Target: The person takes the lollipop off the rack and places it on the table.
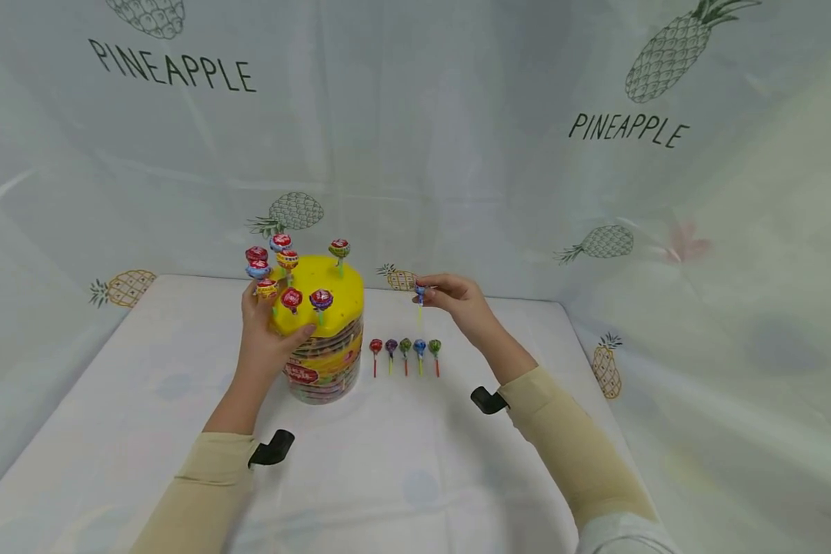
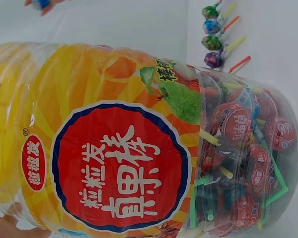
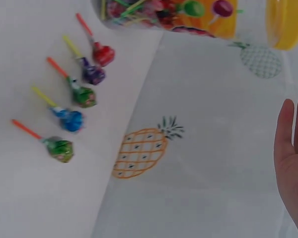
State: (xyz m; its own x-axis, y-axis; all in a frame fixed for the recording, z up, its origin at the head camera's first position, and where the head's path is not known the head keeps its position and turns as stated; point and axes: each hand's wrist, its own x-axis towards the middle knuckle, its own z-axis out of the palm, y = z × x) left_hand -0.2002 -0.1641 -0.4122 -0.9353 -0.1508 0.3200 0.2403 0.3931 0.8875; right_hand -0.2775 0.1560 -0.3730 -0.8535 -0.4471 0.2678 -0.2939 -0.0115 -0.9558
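A clear jar (image 1: 324, 369) of lollipops with a yellow lid (image 1: 315, 281) stands upright on the table; several lollipops stick up from the lid. My left hand (image 1: 263, 338) grips the lid's left side, thumb at the front edge. My right hand (image 1: 460, 304), right of the jar and above the table, pinches a blue-wrapped lollipop (image 1: 420, 292), its stick pointing down. In the left wrist view the jar's label (image 2: 120, 166) fills much of the picture. The right wrist view shows my right hand (image 3: 295, 158) at the edge, its lollipop out of sight.
Several wrapped lollipops lie in a row right of the jar, from a red one (image 1: 376, 346) to a green one (image 1: 435, 347). The table (image 1: 388, 446) has a white cover. Behind it hangs a pale curtain (image 1: 415, 138) printed with pineapples.
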